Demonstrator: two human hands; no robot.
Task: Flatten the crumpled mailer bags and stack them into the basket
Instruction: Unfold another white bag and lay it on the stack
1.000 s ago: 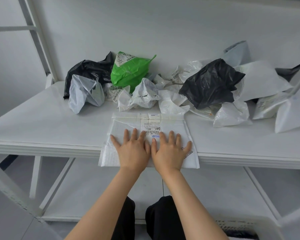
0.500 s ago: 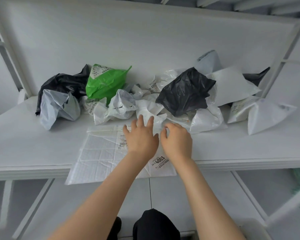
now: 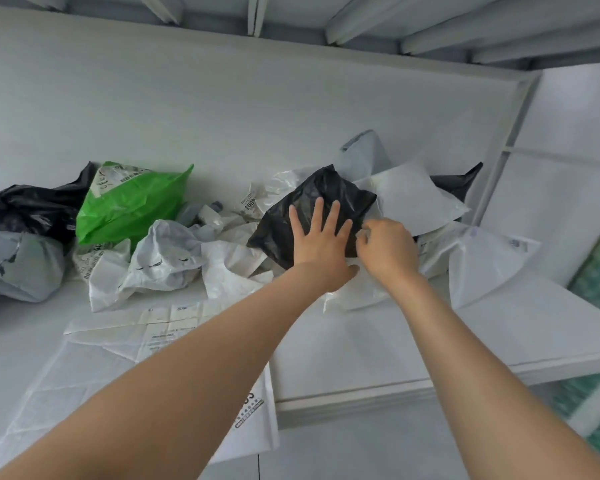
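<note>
White table (image 3: pixel 413 341) under a rack, head view: 1 white mailer (image 3: pixel 111 368) lies flattened at the front edge, overhanging it, and is not yet in a basket; none shows plainly. Behind it a heap of crumpled bags (image 3: pixel 167 261) waits, a green bag (image 3: pixel 129 206) among them, so most of the work looks left to do. Left hand (image 3: pixel 321 237) lies flat, fingers spread, on the black bag (image 3: pixel 274 233) mid-heap. Right hand (image 3: pixel 388 249), fingers curled, seems to pinch that bag's right edge.
</note>
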